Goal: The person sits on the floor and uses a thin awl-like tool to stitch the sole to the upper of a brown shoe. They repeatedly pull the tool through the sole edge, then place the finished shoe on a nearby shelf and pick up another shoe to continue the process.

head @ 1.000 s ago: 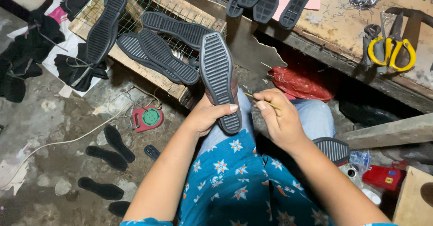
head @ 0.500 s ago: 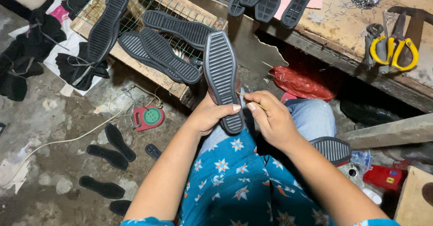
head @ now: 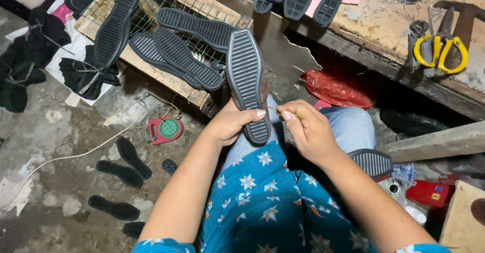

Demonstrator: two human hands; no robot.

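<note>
A: What's in the left hand (head: 230,124)?

B: A shoe (head: 246,81), sole up. The sole is dark w/ ridges. The fingers wrap round the heel end & the thumb lies on the sole. The shoe sits over the person's knee, toe pointing away.

A: And the right hand (head: 309,132)?

B: Its fingers are pinched tight on a thin stick (head: 288,112). The stick's tip is right at the shoe's edge, near the left thumb. Can't tell if it touches.

A: What's around?

B: More soles (head: 177,56) lie on a wood rack (head: 151,68) w/ wire mesh, just past the shoe. One more sole (head: 373,161) is by the right arm. A red bag (head: 337,89) lies on the floor past the right hand. Yellow scissors (head: 440,48) are on the table (head: 384,23), top right, well apart from the hands. Flat black insoles (head: 121,174) lie on the dirty floor (head: 60,132) at left, near a small red & green gadget (head: 165,129) w/ a white cord.
</note>
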